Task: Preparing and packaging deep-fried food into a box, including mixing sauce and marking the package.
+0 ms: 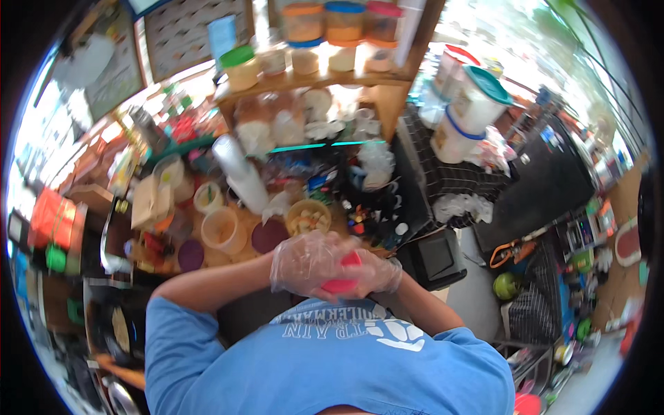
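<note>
Both hands meet in front of my chest, each in a clear plastic glove and blurred. Between them is a pink plastic object (341,284), partly covered by fingers, perhaps a lid or small dish. My left hand (303,262) grips it from the left, and my right hand (374,272) closes round its right side. Just beyond the hands stands a yellowish bowl (309,203) of pale chunks. Left of that bowl, a purple disc (270,237) lies on the wooden table (236,257), beside an open translucent tub (220,228) with an orange tint inside.
A stack of clear plastic cups (241,174) leans behind the tub. Lidded jars (303,23) line a wooden shelf (321,80) ahead. To the right are stacked white buckets (464,116) and a black bin (433,259). A dark pan (124,329) sits at lower left.
</note>
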Tool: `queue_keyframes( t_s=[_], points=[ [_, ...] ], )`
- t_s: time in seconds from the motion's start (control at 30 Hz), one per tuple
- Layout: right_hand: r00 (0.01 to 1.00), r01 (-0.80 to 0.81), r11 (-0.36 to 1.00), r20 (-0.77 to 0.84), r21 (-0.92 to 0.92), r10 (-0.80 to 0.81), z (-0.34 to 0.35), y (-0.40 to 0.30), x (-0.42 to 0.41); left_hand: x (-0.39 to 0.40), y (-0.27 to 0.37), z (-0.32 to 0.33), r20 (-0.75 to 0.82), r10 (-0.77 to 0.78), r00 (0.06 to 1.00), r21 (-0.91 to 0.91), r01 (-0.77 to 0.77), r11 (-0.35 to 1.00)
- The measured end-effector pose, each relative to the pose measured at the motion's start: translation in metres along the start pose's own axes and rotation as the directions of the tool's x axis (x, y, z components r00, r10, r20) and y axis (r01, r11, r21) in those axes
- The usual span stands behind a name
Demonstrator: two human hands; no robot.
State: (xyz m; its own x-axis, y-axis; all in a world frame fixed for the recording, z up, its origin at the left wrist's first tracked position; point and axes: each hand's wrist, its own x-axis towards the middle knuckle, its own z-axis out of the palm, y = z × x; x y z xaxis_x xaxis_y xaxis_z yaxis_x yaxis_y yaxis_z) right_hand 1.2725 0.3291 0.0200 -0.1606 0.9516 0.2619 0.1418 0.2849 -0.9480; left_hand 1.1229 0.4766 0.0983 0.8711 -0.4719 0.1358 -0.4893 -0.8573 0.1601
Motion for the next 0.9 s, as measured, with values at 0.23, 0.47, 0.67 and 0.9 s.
queue_keyframes(
  t_s=[0.23, 0.47, 0.67, 0.9],
  points=[
    [0.979, 0.055, 0.996, 0.190, 0.072, -0.068, 0.040, 0.043, 0.001, -0.047, 0.035, 0.049, -0.077, -0.275, 0.958, -0.116, 0.266, 0.957],
    [0.926, -0.265, 0.846, -0.368, -0.463, 0.088, 0.093, 0.058, 0.057, -0.053, 0.025, 0.066, -0.236, -0.931, 0.278, -0.359, 0.866, 0.349],
    [0.913, -0.113, 0.700, -0.352, -0.705, -0.207, 0.084, 0.094, 0.106, -0.093, -0.027, 0.067, -0.297, -0.926, 0.234, -0.292, 0.901, 0.321],
    [0.698, 0.085, 0.996, -0.711, -0.034, -0.084, 0.103, 0.097, 0.110, -0.138, -0.071, 0.153, -0.474, -0.756, 0.450, -0.256, 0.751, 0.608]
  ],
)
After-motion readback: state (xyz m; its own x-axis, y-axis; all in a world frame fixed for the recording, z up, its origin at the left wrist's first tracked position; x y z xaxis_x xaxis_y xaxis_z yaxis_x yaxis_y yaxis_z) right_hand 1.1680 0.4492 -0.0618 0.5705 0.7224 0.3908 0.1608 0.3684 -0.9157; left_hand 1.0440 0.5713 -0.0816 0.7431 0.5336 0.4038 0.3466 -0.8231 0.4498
